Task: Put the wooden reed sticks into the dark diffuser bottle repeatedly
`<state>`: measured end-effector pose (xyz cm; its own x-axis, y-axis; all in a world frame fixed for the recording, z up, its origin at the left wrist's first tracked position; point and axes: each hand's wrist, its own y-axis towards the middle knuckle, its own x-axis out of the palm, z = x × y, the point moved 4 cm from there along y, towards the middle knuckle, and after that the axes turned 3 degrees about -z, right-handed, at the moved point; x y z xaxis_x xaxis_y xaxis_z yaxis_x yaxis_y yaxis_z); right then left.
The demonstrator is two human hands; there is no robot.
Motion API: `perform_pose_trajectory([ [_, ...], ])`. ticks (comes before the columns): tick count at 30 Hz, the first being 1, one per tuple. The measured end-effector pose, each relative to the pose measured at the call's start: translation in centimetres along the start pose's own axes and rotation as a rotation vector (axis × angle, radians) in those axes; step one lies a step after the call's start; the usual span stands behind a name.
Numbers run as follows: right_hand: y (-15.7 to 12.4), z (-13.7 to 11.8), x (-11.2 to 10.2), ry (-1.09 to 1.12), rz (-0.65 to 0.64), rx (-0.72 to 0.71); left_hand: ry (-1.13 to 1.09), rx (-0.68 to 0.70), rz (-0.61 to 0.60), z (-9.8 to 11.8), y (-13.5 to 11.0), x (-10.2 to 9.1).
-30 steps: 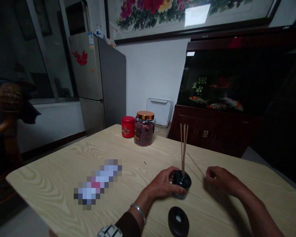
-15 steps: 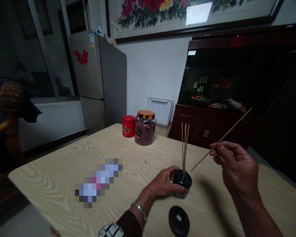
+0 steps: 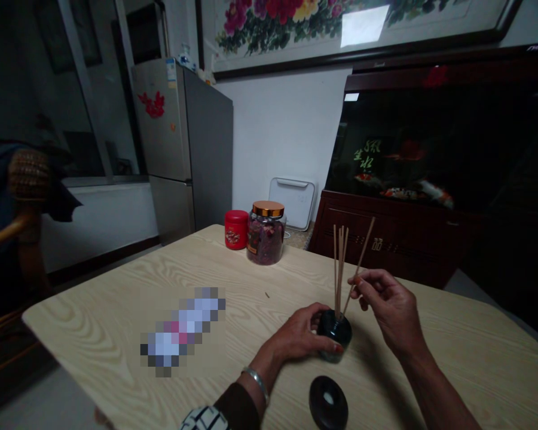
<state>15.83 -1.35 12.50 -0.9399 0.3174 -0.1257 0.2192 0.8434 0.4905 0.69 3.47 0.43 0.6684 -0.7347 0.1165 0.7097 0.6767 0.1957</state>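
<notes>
Diffuser bottle (image 3: 334, 331) upright on desk (image 3: 251, 334), five o'clock in view. Left hand (image 3: 302, 334) half-curled around its nine o'clock side. Right hand (image 3: 388, 304), at the bottle's two o'clock, pinches one tilted reed stick (image 3: 364, 245), thumb against fingers; lower tip at the mouth, whether inside unclear. Risks, my judgement: slanted tip catches the rim or snags the standing reeds (image 3: 339, 292); a hard push bends the stick; slack left grip lets the bottle tip.
</notes>
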Motion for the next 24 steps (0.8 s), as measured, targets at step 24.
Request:
perform_pose_trajectory([
  [24,-1.1,3.6,-1.2,-0.328,-0.811,0.282,-0.021,-0.003,-0.028,0.2,0.0,0.0],
])
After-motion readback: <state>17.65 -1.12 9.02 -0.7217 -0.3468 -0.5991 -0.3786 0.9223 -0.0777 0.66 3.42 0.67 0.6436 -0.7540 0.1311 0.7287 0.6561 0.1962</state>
